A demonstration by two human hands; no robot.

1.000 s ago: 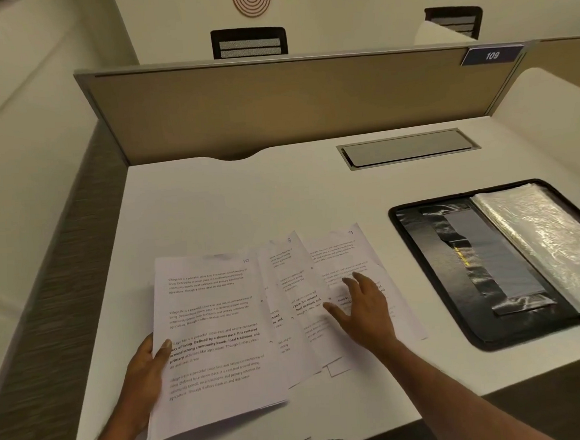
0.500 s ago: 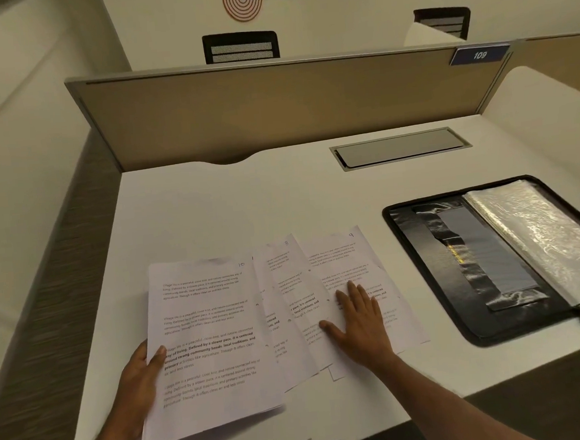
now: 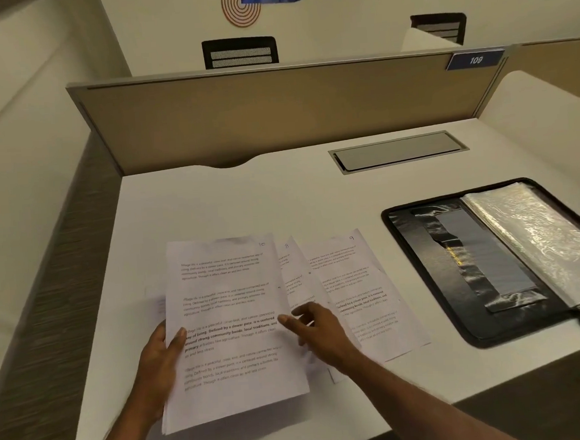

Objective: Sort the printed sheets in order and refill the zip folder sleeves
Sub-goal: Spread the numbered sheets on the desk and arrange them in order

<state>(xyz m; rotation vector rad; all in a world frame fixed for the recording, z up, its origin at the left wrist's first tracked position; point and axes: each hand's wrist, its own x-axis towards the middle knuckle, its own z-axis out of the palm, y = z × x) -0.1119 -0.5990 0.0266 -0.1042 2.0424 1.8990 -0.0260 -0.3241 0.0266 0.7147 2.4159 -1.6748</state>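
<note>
A stack of printed sheets numbered 10 on top is lifted slightly off the white desk; my left hand grips its left edge, thumb on top. My right hand lies beside the stack's right edge, thumb and forefinger at a sheet marked 8 that peeks out from under it. A sheet marked 9 lies flat to the right. The black zip folder lies open at the right, its clear plastic sleeves on the right half.
A tan divider panel walls the back of the white desk. A grey cable hatch is set into the desk behind the folder. The desk's front edge runs close under the sheets.
My left hand has brought the stack rightward, over the fanned sheets. My right hand has left the sheet marked 9 and moved left to the stack's right edge.
</note>
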